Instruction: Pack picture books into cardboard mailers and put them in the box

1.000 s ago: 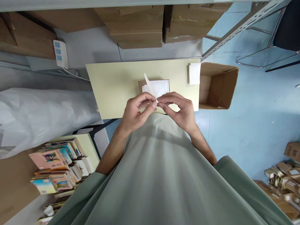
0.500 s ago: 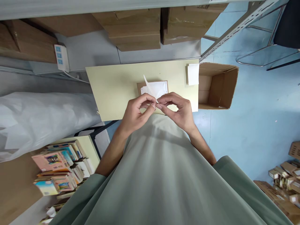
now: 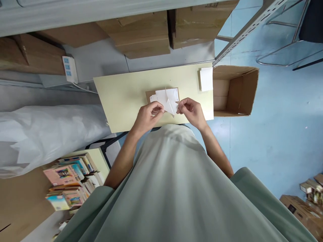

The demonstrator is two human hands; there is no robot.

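Both of my hands pinch a thin white paper sheet (image 3: 168, 101) above the pale yellow table (image 3: 121, 97). My left hand (image 3: 147, 116) is closed on the sheet's left edge and my right hand (image 3: 190, 111) on its right edge, with the sheet stretched between them. Under the sheet a flat brown cardboard piece (image 3: 148, 94) lies on the table with white paper on top of it.
A small stack of white sheets (image 3: 206, 79) lies at the table's right edge beside an open cardboard box (image 3: 242, 90) on the blue floor. Cardboard boxes (image 3: 151, 33) stand behind the table. A white plastic-covered bundle (image 3: 50, 134) and stacked books (image 3: 68, 181) are at the left.
My hands have moved apart and a little forward over the table. The white sheet, earlier pinched at one point between touching fingertips, is now spread out between them.
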